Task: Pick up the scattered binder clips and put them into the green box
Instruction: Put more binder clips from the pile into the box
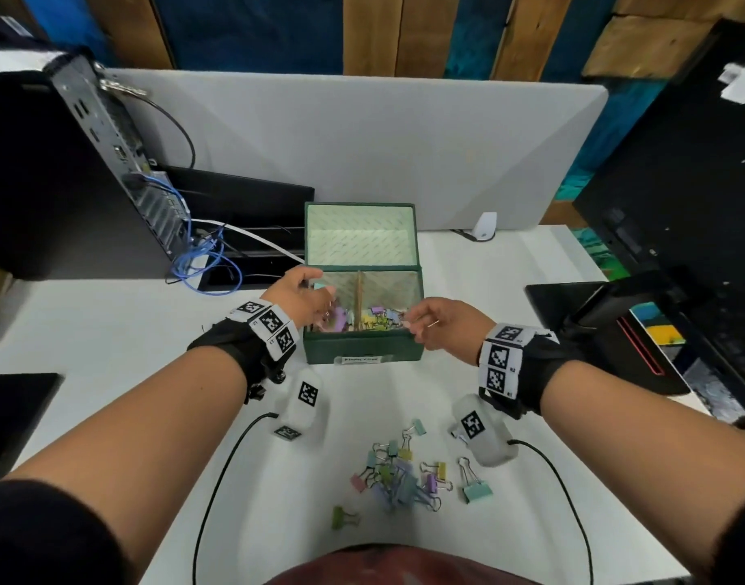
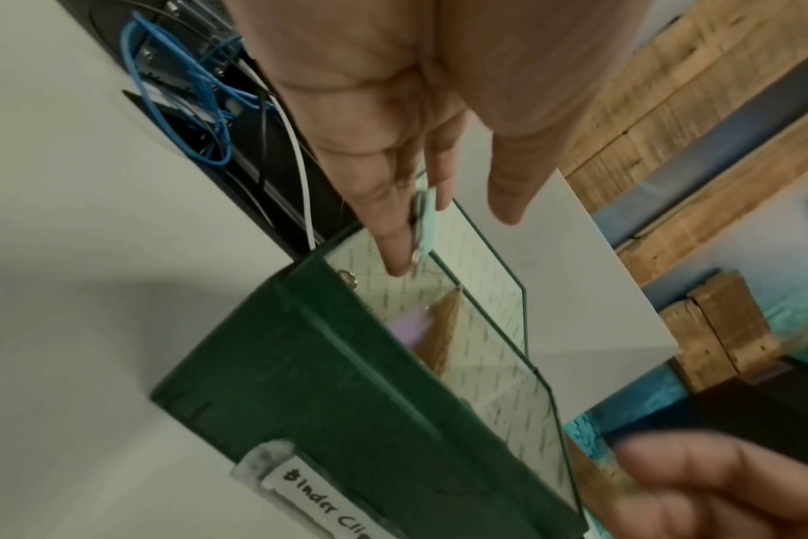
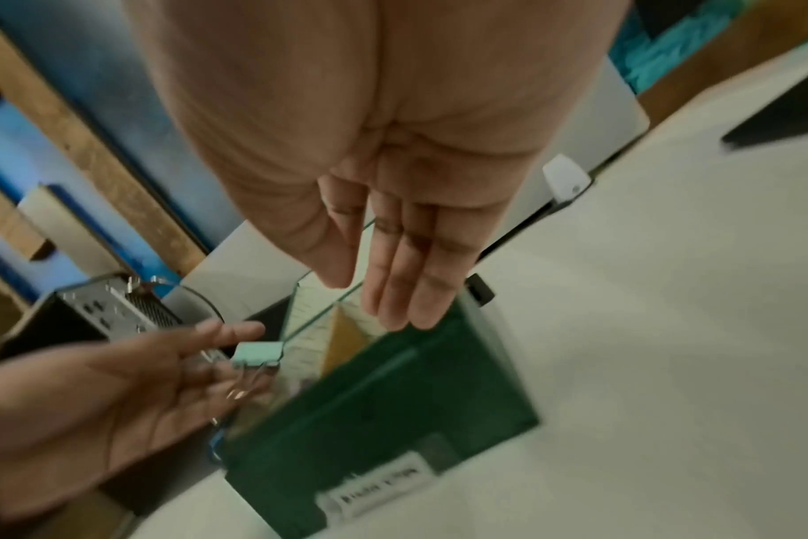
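Note:
The green box (image 1: 362, 344) stands open mid-table, lid up, a brown divider splitting it. Pastel binder clips (image 1: 375, 318) lie inside. My left hand (image 1: 326, 306) hovers over the left compartment with straight fingers. A mint binder clip (image 2: 424, 218) slips along those fingers, also visible in the right wrist view (image 3: 258, 355). A blurred purple clip (image 2: 411, 328) is below it inside the box. My right hand (image 1: 408, 327) is at the box's front right corner, fingers straight (image 3: 407, 291), holding nothing. Several scattered binder clips (image 1: 400, 475) lie on the white table close to me.
A computer tower (image 1: 67, 183) with blue cables (image 1: 202, 263) stands at the left. A black monitor (image 1: 678, 204) and its base fill the right. A grey partition (image 1: 362, 141) runs behind the box. Black wrist cables (image 1: 218, 479) trail over the near table.

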Available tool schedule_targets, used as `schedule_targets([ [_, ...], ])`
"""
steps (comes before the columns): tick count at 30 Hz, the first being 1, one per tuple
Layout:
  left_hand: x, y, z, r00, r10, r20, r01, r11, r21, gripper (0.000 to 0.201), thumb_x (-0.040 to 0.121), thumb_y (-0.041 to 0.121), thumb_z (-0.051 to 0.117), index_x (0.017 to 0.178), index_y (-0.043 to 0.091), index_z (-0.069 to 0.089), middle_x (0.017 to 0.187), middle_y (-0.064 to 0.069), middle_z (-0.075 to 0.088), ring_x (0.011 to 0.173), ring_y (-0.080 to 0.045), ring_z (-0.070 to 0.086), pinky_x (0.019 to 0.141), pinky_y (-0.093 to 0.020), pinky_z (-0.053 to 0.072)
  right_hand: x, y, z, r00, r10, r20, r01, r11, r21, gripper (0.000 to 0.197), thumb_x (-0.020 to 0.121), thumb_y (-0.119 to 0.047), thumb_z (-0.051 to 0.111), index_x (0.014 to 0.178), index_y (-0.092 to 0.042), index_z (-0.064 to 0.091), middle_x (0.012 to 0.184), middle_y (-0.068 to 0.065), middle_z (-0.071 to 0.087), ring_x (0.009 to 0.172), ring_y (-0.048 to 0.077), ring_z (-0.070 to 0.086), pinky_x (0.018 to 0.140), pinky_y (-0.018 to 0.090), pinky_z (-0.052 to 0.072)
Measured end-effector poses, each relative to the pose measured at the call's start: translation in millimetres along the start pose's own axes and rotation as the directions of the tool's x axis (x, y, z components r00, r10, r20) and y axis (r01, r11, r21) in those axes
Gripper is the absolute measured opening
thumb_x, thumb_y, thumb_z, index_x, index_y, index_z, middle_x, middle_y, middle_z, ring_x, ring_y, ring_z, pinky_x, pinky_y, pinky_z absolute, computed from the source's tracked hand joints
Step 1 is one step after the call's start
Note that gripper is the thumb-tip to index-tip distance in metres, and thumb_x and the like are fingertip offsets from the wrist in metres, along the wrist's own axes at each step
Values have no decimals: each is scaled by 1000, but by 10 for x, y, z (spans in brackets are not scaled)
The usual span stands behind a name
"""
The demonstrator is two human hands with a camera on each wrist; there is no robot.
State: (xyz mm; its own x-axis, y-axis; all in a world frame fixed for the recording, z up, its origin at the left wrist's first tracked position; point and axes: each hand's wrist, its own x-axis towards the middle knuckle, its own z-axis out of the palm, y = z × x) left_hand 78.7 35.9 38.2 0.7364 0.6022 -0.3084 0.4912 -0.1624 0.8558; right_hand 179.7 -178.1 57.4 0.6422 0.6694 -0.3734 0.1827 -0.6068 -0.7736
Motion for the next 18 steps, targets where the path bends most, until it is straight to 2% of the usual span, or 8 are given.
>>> schedule_targets([
  [2,23,-27,52,997,-25,69,28,999,-35,39,84,30,61,120,29,47,99,-6,61,86,-23,66,91,-40,53,-123,119,-19,1000,-11,-6,11,998,-61,30,87,0,44,83,-27,58,79,-9,56,83,19,56,65,17,43],
  [4,28,-65,73,995,-20,94,25,998,-55,37,83,26,63,117,30,47,80,-2,62,74,-20,61,86,-38,52,-221,239,-26,1000,-16,18,18,991,-135,26,88,-1,45,96,-19,62,82,-8,57,84,17,55,61,11,42],
  [6,3,-87,52,996,-5,86,13,995,-95,35,83,21,63,114,26,49,80,-3,62,74,-20,60,83,-37,51,-282,366,-17,1000,-5,19,8,983,-183,29,88,-1,44,106,-12,63,89,-3,59,85,17,55,61,10,41],
  [9,-119,-108,-17,998,6,61,6,979,-202,18,88,6,55,104,15,54,80,-7,59,67,-18,59,60,-24,54,-324,543,11,1000,3,28,5,955,-296,29,87,-4,47,109,-13,63,95,-2,58,79,13,54,65,13,39],
  [11,-254,-119,-53,999,-2,43,6,995,-99,9,88,9,54,89,17,58,76,-7,61,62,-17,59,49,-21,51,-329,657,19,997,57,55,-29,911,-412,28,85,-10,54,110,-19,62,98,-5,56,80,10,52,72,17,40],
  [13,-387,-159,-58,995,-9,101,-1,995,98,11,86,12,56,79,20,58,76,-4,63,60,-16,60,48,-22,47,-336,750,16,986,134,96,-62,844,-533,34,81,-18,63,114,-25,58,102,-5,52,89,12,52,82,22,42],
  [15,-530,-194,-38,971,-57,233,-21,947,319,5,83,17,63,84,21,59,76,-2,62,59,-14,59,49,-22,47,-373,806,3,967,211,144,-82,789,-609,50,75,-28,72,121,-28,52,107,-3,49,96,15,52,88,28,45],
  [18,-741,-281,39,893,-173,416,-123,794,595,40,73,32,74,107,27,53,87,-6,66,57,-14,57,56,-23,49,-478,871,-17,918,332,218,-111,742,-662,76,66,-32,81,130,-32,39,123,2,44,112,24,53,96,38,47],
])
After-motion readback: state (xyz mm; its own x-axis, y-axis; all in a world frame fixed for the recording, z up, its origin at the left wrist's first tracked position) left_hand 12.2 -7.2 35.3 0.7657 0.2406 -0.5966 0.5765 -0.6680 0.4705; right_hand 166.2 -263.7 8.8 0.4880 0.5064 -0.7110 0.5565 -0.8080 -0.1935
